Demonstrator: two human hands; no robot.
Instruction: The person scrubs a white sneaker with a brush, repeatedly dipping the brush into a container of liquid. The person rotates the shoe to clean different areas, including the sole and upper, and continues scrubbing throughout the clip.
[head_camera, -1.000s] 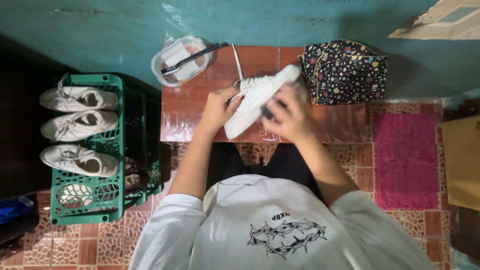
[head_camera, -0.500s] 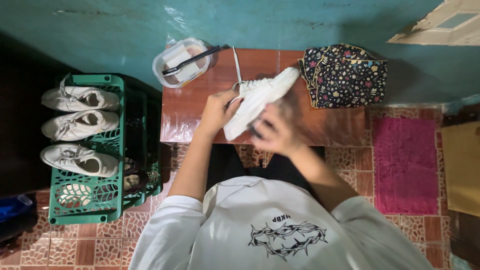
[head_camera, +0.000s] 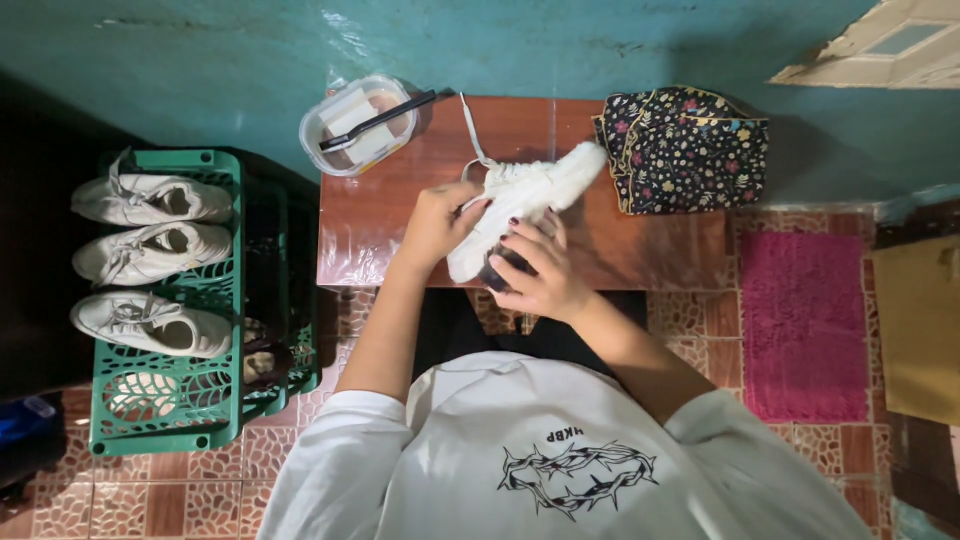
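Observation:
A white shoe (head_camera: 530, 195) is held tilted above the brown wooden table (head_camera: 400, 215), its toe pointing up and to the right and a loose lace trailing toward the wall. My left hand (head_camera: 440, 222) grips its left side near the laces. My right hand (head_camera: 540, 272) cups the lower heel end, with its fingers spread over the shoe. A dark patch shows under that hand at the heel; I cannot tell whether it is the shoe's opening or something held.
A clear plastic tub (head_camera: 358, 125) with a dark-handled brush across it sits at the table's left back corner. A black floral bag (head_camera: 685, 148) lies at the right. A green crate (head_camera: 165, 300) on the left carries three white shoes. A pink mat (head_camera: 805, 325) covers tiled floor.
My right hand has slid from the shoe's upper toe part down to its heel end. The shoe has tipped slightly, and my left hand keeps its grip.

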